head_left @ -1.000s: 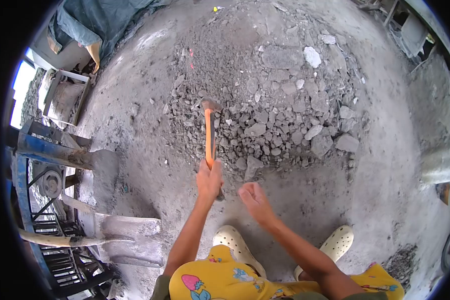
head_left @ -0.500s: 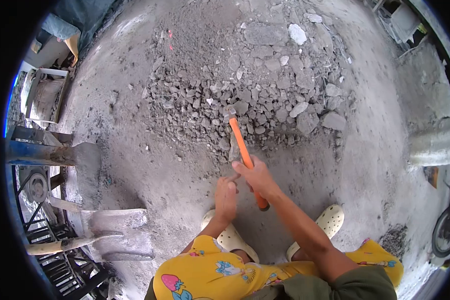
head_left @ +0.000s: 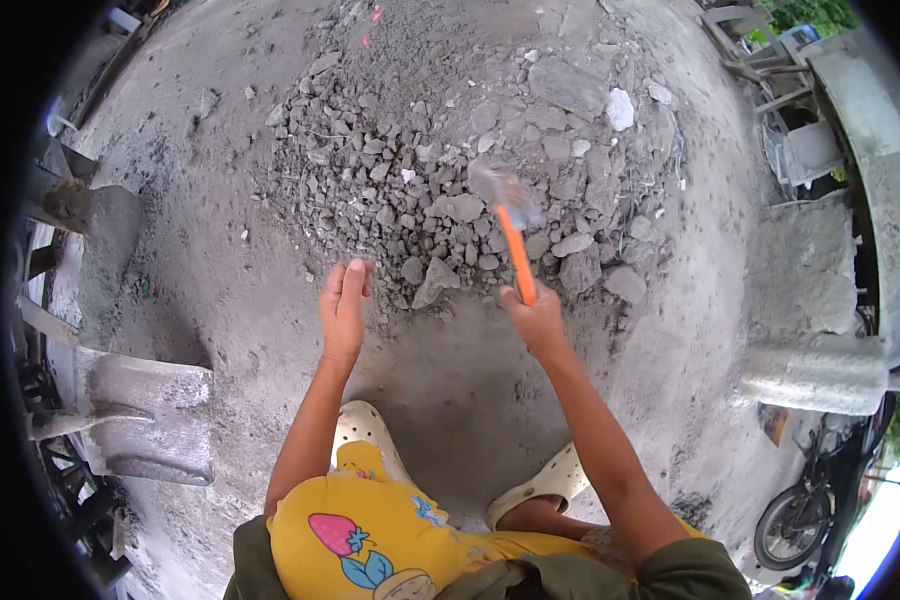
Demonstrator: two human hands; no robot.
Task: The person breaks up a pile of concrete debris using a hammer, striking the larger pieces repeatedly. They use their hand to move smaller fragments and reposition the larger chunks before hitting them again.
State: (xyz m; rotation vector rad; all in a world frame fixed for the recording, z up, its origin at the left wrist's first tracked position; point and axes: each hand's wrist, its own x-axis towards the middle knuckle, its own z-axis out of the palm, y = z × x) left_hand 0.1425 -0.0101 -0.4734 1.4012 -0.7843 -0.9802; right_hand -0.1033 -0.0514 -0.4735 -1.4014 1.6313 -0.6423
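My right hand [head_left: 538,318] is closed around the orange handle of a hammer [head_left: 516,255]. The hammer's metal head, smeared by motion, is over the pile of broken stones [head_left: 460,207]. At the pile's near left edge is my left hand [head_left: 344,312], with nothing visible in it. Its fingers point forward, slightly bent and partly hidden behind one another. A larger angular stone [head_left: 436,283] lies on the ground between my two hands, at the near edge of the pile.
A shovel [head_left: 160,420] lies at the left, beside a grey column-like block [head_left: 110,240]. Bigger slabs [head_left: 570,82] and a white stone [head_left: 620,109] sit at the back of the pile. On the right are a pale cylinder [head_left: 815,375] and a motorcycle wheel [head_left: 795,525]. Cream clogs [head_left: 370,432] are on my feet.
My hands have moved apart: the left went forward and left, the right slightly forward and right with the hammer. The hammer head has shifted right and blurred. The view has turned rightward.
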